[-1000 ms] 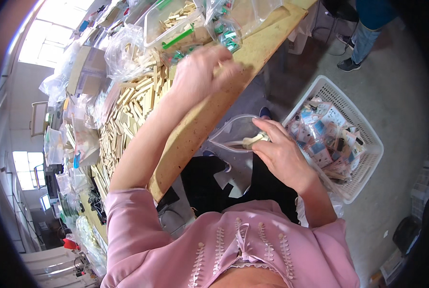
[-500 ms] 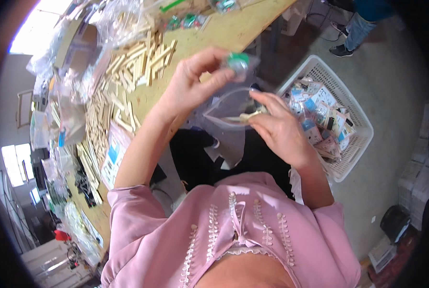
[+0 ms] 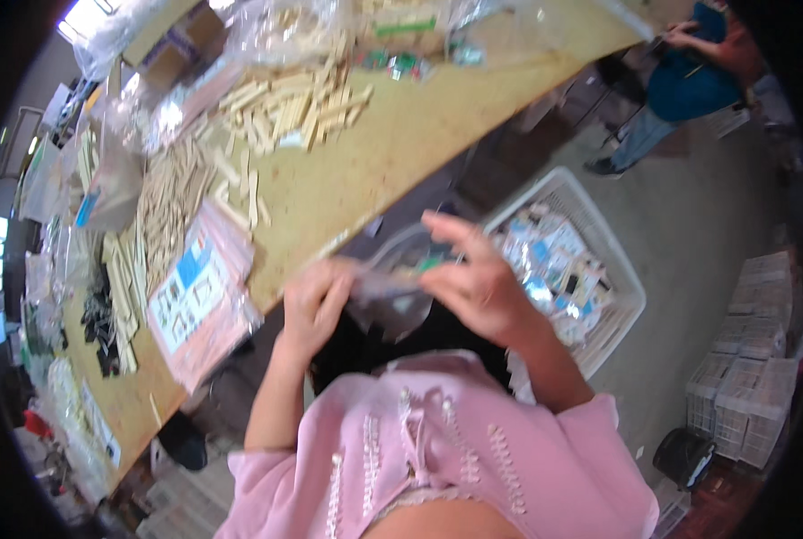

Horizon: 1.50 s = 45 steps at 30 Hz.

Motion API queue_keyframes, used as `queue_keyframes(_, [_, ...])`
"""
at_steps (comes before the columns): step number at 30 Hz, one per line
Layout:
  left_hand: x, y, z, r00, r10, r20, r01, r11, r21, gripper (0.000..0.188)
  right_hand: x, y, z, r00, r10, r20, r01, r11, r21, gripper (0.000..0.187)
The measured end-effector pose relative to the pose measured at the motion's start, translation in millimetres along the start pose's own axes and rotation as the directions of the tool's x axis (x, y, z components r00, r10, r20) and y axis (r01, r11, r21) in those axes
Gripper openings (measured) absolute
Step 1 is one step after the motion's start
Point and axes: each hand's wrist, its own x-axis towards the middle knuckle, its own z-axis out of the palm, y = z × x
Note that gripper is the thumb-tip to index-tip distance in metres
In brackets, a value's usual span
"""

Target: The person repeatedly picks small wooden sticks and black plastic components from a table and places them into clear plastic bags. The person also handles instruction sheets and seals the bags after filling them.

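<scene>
In front of my body I hold a clear plastic bag between my two hands. My left hand is closed, pinching the bag's left edge. On the other side my right hand grips the bag near its mouth, thumb low and forefinger stretched up. A small green item shows through the plastic by my right thumb, along with something pale; blur hides their exact shape. Left of my left hand, a stack of pink packs with printed cards lies at the table's edge.
The wooden table carries heaps of flat wooden sticks, green-and-red small packets and black pieces. A white basket of filled bags stands at right. Beyond it, another person stands; crates are stacked far right.
My left hand has come down from above to the bag's edge; the green packet it held now appears at the bag. The view has shifted, showing more table.
</scene>
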Motion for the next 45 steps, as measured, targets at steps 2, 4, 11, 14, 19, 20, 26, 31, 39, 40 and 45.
queue_keyframes(2, [-10.0,1.3,-4.2,0.986,0.137,-0.095,-0.142,0.989,-0.051,0.013,1.2,-7.1,3.5,0.999,0.023,0.049,-0.024,0.999,0.035,0.016])
queue_keyframes(4, [-17.2,6.4,-9.7,0.958,0.241,-0.154,-0.252,0.967,-0.050,0.014,-0.6,-9.0,7.1,0.995,0.042,0.094,-0.056,0.986,0.156,0.016])
queue_keyframes(11, [-43.7,12.0,-22.0,0.872,0.201,-0.447,-0.330,0.915,-0.232,0.030,-5.6,-28.3,24.2,0.933,0.293,0.208,-0.354,0.655,0.667,0.017])
queue_keyframes(14, [-55.5,5.5,-22.5,0.875,0.143,-0.462,-0.310,0.900,-0.308,0.036,-7.5,-26.0,32.7,0.892,0.360,0.273,-0.431,0.494,0.755,0.020])
queue_keyframes(19, [-71.3,-8.6,-35.5,0.932,-0.008,-0.361,-0.097,0.958,-0.270,0.024,-6.3,-22.8,48.5,0.908,0.345,0.238,-0.390,0.488,0.781,0.013])
queue_keyframes(20, [-70.7,-9.4,-40.3,0.951,-0.069,-0.300,-0.008,0.968,-0.249,0.012,-3.3,-25.2,49.9,0.903,0.367,0.223,-0.411,0.586,0.698,0.011])
queue_keyframes(26, [-37.2,20.7,-18.6,0.990,0.038,-0.135,-0.044,0.998,-0.042,0.021,2.7,-37.6,88.8,0.997,0.005,-0.075,-0.007,1.000,-0.018,0.012])
queue_keyframes(31, [-32.7,13.2,14.2,0.983,-0.016,-0.184,0.005,0.998,-0.062,0.012,-4.1,-37.4,91.1,1.000,0.024,-0.001,-0.024,0.990,-0.137,0.012])
queue_keyframes(39, [-29.8,16.6,33.2,0.990,0.125,-0.062,-0.122,0.992,0.042,0.015,-33.3,-12.3,74.6,0.981,0.191,-0.014,-0.189,0.976,0.109,0.005])
queue_keyframes(40, [-28.0,16.5,33.1,0.987,0.153,-0.046,-0.150,0.987,0.057,0.015,-34.1,-10.9,66.8,0.962,0.273,-0.020,-0.267,0.952,0.152,0.003])
queue_keyframes(45, [-15.7,19.9,34.0,0.962,0.258,0.093,-0.264,0.963,0.055,0.015,-48.5,16.0,-0.5,0.838,0.543,-0.054,-0.506,0.810,0.298,0.007])
